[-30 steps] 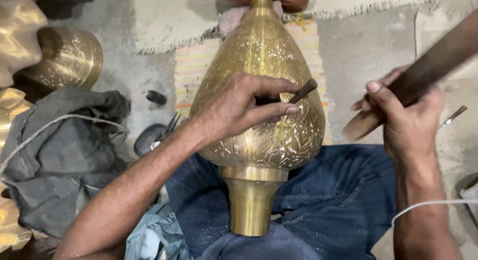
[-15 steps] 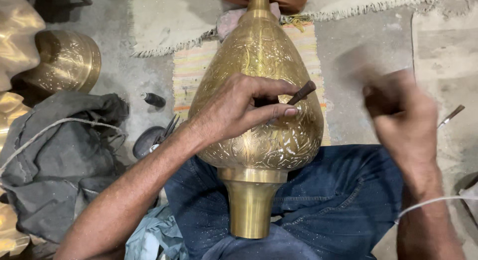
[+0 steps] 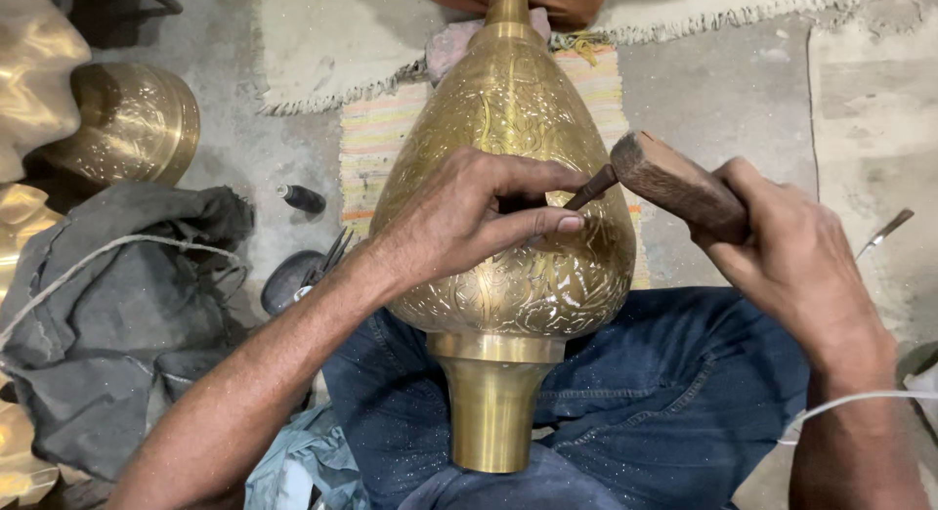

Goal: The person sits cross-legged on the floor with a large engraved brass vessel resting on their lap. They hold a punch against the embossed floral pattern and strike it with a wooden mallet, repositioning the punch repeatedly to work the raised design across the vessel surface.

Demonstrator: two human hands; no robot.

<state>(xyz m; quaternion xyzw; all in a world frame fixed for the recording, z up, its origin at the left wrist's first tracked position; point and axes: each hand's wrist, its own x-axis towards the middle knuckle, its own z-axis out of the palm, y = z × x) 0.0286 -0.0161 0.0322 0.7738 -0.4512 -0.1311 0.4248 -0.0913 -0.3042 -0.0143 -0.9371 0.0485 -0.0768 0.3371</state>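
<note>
Far left there's a round brass bowl [image 3: 127, 124] lying on the grey floor, can't see inside it. Big engraved teardrop-shaped brass vessel [image 3: 508, 227] rests across the person's lap. Left hand [image 3: 469, 217] lies on it, fingers pinched around a thin dark chisel [image 3: 589, 189]. Right hand [image 3: 782, 256] is wrapped tight round a wooden mallet [image 3: 674, 183], its head touching the chisel's end.

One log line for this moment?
left hand: holds chisel on brass vessel | right hand: wooden mallet meets chisel
</note>
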